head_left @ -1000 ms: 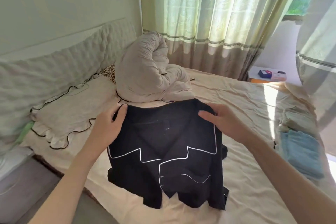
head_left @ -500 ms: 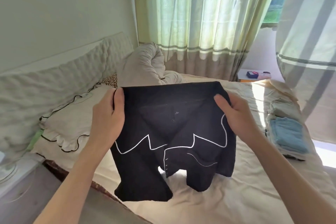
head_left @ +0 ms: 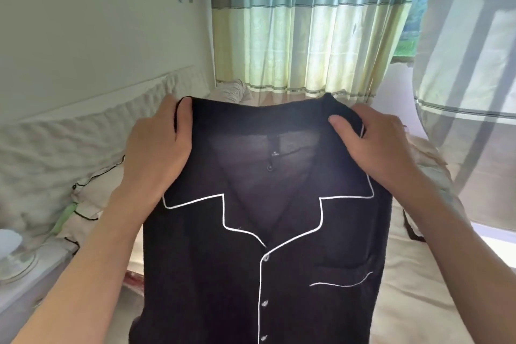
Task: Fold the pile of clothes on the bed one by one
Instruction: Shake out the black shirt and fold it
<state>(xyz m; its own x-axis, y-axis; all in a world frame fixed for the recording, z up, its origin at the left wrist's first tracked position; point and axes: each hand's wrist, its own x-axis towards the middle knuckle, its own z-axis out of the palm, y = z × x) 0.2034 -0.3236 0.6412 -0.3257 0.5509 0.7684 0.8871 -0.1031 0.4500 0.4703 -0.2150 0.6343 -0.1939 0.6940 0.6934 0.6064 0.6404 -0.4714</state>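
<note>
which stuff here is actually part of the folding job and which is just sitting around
Part of the job:
- black shirt, white piping, held up by its shoulders
- left hand gripping one shoulder
- right hand gripping the other
- bed, the work surface

Just lying about:
- pillow with black trim
- padded headboard
- curtains
- rolled duvet, mostly hidden

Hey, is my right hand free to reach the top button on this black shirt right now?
Probably not without letting go. The right hand grips the black shirt at its shoulder, and the left hand holds the other side. The top button itself hangs uncovered between them.
</note>
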